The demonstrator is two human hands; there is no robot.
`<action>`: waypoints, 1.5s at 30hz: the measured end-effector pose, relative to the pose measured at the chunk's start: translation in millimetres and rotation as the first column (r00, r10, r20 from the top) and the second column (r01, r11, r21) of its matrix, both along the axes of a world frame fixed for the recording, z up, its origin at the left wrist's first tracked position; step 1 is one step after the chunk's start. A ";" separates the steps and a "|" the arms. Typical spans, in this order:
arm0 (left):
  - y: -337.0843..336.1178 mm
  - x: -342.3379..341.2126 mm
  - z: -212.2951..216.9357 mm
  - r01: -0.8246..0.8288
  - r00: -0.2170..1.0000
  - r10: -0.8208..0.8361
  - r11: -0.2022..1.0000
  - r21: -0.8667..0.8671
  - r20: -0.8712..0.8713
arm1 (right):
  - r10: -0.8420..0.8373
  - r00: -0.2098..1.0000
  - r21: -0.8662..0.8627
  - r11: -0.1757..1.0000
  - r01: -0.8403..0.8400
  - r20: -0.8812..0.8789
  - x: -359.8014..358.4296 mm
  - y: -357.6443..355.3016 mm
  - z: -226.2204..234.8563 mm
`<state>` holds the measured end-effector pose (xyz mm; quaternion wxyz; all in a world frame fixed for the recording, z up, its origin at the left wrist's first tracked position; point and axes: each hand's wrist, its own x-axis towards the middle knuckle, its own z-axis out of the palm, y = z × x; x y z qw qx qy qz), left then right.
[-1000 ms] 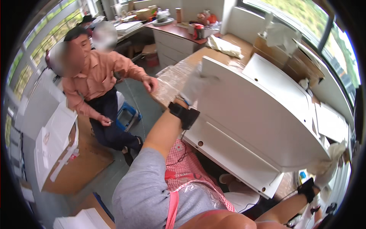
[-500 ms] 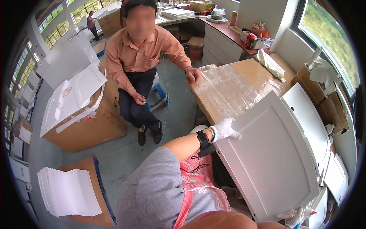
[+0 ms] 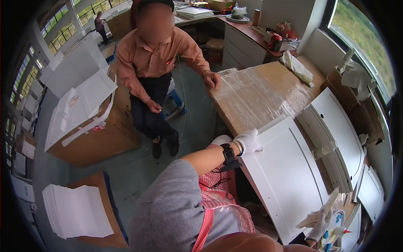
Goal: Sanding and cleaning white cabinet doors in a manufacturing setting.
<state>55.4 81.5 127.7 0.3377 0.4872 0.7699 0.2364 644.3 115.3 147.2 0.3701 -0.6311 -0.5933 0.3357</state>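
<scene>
My left hand [image 3: 247,141], in a white knit glove, lies on the near left corner of the white moulded panel [image 3: 289,176], fingers curled over its edge and pressing it rather than pinching. The panel lies flat across the worktop, its far end butting against the board wrapped in clear film [image 3: 260,90]. I judge I am steadying or squaring this panel on the bench. Any further shift would call for a firm hold at this corner and matching pressure from the other side, so the panel slides without twisting.

Across the film-wrapped board, a seated person in an orange shirt rests a hand [image 3: 211,79] on its far edge.

At the lower right, my right hand [image 3: 320,224], also gloved, is closed around a sheaf of thin pale strips [image 3: 321,210], near the panel's lower right end.

Compared with half a second ago, my view has swung, the panel sits further right, and my left hand has stayed on the same corner.
</scene>
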 end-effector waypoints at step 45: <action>-118.2 126.8 204.5 -0.067 -0.752 -0.642 0.302 0.951 0.150 | -0.337 0.785 0.371 0.739 0.563 -0.520 -132.9 -151.8 73.6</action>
